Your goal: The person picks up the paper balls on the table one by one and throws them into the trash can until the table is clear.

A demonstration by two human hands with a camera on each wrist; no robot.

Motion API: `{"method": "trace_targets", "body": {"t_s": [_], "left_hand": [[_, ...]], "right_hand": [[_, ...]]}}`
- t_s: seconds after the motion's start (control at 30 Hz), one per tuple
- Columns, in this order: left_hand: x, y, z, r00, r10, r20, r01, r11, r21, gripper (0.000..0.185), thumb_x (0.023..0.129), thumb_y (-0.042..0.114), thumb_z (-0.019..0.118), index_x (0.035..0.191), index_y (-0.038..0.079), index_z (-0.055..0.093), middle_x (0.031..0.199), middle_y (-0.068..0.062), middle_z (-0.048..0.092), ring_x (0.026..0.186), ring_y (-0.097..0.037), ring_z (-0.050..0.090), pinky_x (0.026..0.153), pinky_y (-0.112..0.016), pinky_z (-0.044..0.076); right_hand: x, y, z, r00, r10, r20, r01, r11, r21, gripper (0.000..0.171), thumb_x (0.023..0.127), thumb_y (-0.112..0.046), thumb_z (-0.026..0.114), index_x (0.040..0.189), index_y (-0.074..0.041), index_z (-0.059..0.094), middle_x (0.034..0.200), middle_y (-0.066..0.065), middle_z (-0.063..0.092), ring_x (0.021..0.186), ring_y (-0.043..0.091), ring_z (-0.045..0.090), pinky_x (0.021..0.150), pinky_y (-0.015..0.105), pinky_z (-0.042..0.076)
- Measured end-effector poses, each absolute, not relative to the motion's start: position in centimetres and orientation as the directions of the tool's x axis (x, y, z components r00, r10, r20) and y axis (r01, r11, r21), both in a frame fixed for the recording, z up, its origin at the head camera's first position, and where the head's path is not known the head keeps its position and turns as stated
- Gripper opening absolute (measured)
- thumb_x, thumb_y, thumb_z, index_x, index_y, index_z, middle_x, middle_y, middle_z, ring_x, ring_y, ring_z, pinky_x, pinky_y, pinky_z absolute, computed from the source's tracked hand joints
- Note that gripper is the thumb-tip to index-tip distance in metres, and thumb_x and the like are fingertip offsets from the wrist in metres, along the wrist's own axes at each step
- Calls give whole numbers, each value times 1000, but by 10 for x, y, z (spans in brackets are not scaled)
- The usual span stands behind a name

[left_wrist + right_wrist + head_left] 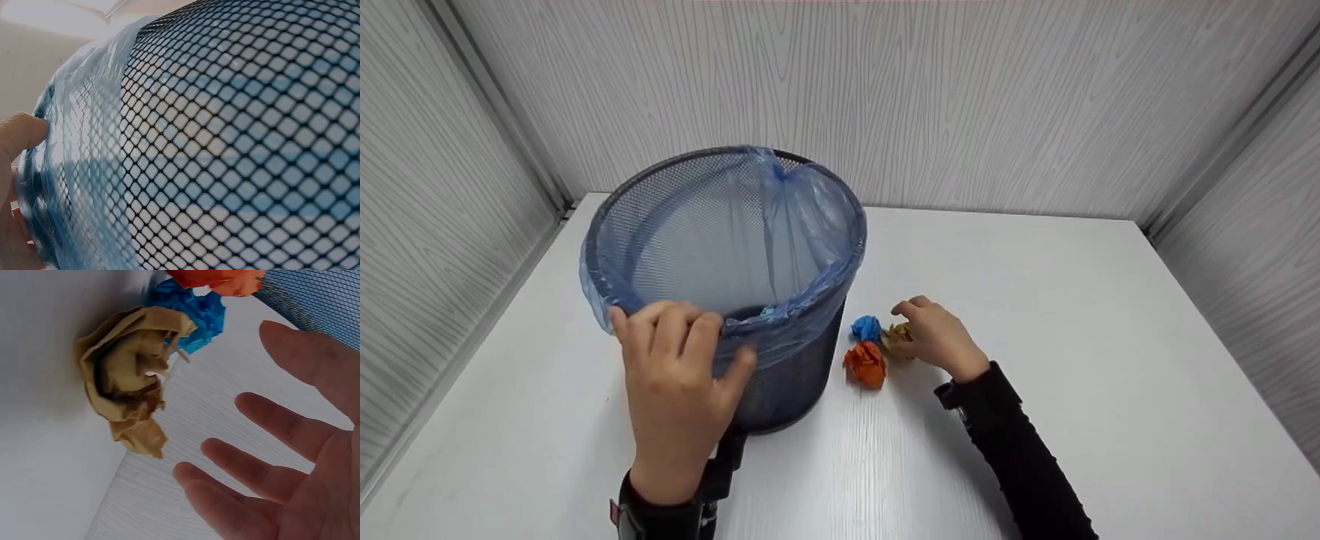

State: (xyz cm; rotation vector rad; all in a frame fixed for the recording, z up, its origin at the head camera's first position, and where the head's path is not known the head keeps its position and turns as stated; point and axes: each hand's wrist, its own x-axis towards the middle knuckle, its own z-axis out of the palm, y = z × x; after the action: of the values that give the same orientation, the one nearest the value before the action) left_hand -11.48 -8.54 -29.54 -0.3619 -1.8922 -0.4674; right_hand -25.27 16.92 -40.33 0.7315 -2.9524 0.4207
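The round black wire-mesh metal bin (pixel 791 375) wore a thin, glossy, translucent blue plastic liner (pixel 810 217). Three crumpled matt paper balls, brown (pixel 126 377), blue (pixel 866 328) and orange (pixel 865 364), lay on the smooth white wood-grain table (pixel 1072 337).

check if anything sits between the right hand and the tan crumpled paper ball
Nothing visible does. The right hand is spread open just beside the tan crumpled paper ball, with only bare white table in the gap. The blue crumpled paper ball and orange crumpled paper ball lie beyond it.

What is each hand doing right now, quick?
Left hand: grips the rim of the black mesh wastebasket over its blue plastic liner.
Right hand: open, fingers spread beside the crumpled tan paper ball, holding nothing.
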Motion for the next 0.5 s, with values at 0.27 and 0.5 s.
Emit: {"method": "trace_targets", "body": {"t_s": [0.27,0.5], "left_hand": [[-114,-86,-296,-363,29,931,453,879,149,25,63,25,51,67,0,49,69,-11,45,76,-29,39,84,-50,8],[-115,-86,-296,-360,25,932,454,878,152,27,64,27,50,68,0,49,69,-11,45,77,-29,39,84,-51,8]], "right_hand": [[-256,168,-416,-889,-454,64,-458,871,-179,39,60,-23,62,96,-9,53,85,6,47,68,19,47,57,30,39],[-256,164,-424,-866,-495,71,-500,853,-150,24,64,-12,58,87,-9,53,74,5,45,55,16,43,48,28,36]]}}
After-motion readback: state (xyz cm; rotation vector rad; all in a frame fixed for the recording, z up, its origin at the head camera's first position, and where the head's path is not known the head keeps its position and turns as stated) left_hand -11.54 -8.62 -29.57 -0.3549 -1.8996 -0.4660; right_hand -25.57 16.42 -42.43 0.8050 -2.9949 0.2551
